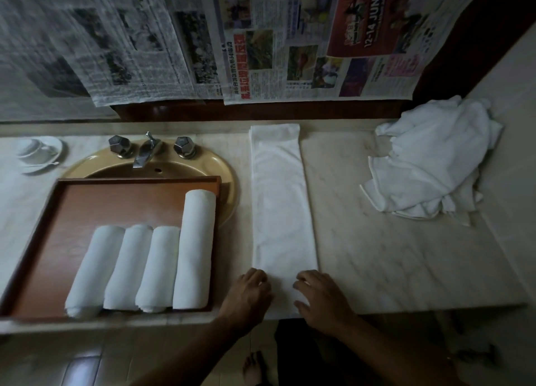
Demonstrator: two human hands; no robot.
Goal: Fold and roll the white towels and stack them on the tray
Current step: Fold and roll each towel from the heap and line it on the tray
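A white towel point(278, 200) lies folded into a long narrow strip on the marble counter, running from the back wall to the front edge. My left hand point(249, 294) and my right hand point(320, 301) sit at its near end, fingers curled onto the near edge of the cloth. To the left, a brown wooden tray point(95, 200) rests over the sink and holds several rolled white towels point(145, 266) side by side, the rightmost one longer than the others. A heap of unfolded white towels point(432, 159) lies at the back right of the counter.
A beige sink point(226, 168) with a chrome tap point(145, 150) sits under the tray's far side. A white cup on a saucer point(37, 153) stands at the far left. Newspaper sheets point(261, 37) hang on the wall behind. The counter's front edge runs just below my hands.
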